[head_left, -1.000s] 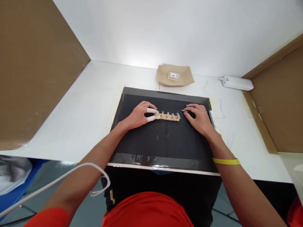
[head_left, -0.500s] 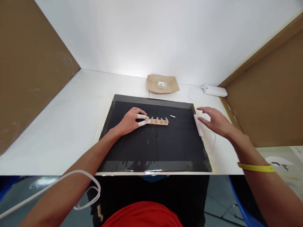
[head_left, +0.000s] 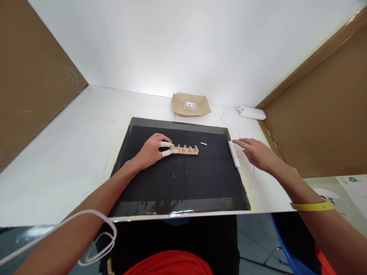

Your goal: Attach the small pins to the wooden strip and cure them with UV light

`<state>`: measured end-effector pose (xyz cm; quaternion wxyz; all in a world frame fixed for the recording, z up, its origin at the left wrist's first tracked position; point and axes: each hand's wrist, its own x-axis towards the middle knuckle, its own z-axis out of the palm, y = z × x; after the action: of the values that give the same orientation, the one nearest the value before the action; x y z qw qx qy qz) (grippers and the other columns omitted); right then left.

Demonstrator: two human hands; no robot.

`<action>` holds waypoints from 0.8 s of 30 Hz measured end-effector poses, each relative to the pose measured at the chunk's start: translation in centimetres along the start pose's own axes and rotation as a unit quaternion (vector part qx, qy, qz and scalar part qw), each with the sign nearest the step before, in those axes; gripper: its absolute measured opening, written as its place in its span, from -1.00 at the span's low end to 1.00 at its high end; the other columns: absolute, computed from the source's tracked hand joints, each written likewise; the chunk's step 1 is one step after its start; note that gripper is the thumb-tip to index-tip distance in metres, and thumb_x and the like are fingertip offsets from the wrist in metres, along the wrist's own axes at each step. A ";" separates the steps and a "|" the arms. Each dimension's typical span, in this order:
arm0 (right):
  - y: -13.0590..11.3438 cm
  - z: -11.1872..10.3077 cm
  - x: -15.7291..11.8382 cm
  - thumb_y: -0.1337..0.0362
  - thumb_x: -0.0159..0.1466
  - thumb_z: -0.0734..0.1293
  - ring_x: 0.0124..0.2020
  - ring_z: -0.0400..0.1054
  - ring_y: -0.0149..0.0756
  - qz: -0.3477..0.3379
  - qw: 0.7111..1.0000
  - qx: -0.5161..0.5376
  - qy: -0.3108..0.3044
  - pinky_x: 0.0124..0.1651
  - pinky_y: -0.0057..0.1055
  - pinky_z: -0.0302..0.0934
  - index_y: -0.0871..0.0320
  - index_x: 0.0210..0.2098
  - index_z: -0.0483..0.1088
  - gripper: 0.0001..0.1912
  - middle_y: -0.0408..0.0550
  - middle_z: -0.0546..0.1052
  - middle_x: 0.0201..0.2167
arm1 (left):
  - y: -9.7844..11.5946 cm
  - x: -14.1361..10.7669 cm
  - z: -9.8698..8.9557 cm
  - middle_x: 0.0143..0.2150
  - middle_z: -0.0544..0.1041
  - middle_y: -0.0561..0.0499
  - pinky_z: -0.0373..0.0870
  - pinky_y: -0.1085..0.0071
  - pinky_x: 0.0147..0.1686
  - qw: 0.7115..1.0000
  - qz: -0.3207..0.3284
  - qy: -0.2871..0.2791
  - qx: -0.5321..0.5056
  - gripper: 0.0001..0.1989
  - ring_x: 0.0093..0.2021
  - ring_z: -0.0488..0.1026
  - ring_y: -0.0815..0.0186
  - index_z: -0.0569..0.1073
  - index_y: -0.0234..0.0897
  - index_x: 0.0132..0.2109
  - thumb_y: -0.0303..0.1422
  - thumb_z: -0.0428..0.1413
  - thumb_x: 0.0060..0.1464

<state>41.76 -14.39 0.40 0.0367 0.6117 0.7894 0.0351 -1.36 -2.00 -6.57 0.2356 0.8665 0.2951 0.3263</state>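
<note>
My left hand [head_left: 153,149], with white coverings on two fingers, grips the left end of a narrow wooden strip [head_left: 190,152]. Several clear nail-like tips stand in a row along the strip, which is over the black mat [head_left: 183,183]. Beyond its right end lies a small white stick [head_left: 203,143]. My right hand [head_left: 256,152] is at the mat's right edge, palm down with fingers extended. Its fingertips are at the upper end of a flat white device [head_left: 234,154]; whether they touch it is hard to tell.
A brown paper tray [head_left: 177,107] holding a small labelled clear box [head_left: 190,105] sits at the back. A white power strip [head_left: 252,112] lies at the back right, with thin cables. Brown panels [head_left: 323,107] flank the white table [head_left: 77,145].
My right hand has lowered toward the white device, and its fingers have come closer together. My left hand keeps its grip on the strip. The whole view has shifted slightly.
</note>
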 end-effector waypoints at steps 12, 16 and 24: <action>2.6 0.6 1.4 0.39 0.38 0.09 0.04 0.54 0.05 -0.006 1.000 -0.006 0.004 -0.02 -0.02 0.43 0.13 0.30 0.42 -0.44 0.18 0.62 0.12 | 0.5 -0.4 -0.2 -0.01 0.63 -0.13 0.47 0.09 0.14 0.999 0.008 -0.020 0.043 -0.47 0.05 0.51 0.08 0.59 -0.21 0.09 -0.01 0.38 0.08; 1.9 0.3 1.6 0.37 0.41 0.08 0.02 0.54 0.04 -0.028 1.000 0.003 -0.002 -0.03 -0.04 0.43 0.15 0.27 0.44 -0.46 0.21 0.62 0.10 | 0.5 -0.5 -0.1 0.00 0.62 -0.14 0.47 0.09 0.13 0.998 0.020 -0.021 0.060 -0.50 0.04 0.50 0.09 0.56 -0.23 0.14 -0.08 0.36 0.15; 0.9 -0.2 1.8 0.21 0.47 0.10 0.05 0.54 0.01 -0.013 0.997 0.077 0.025 0.05 -0.05 0.42 0.11 0.17 0.51 -0.54 0.16 0.63 0.08 | 0.7 -0.7 -0.1 0.19 0.53 -0.18 0.44 0.05 0.22 0.996 0.019 -0.025 0.084 -0.45 0.18 0.50 0.06 0.51 -0.18 0.21 -0.07 0.35 0.16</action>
<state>42.15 -12.43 0.66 -0.0301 0.6015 0.7982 -0.0114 -1.60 -2.97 -6.38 0.1629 0.8966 0.2987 0.2833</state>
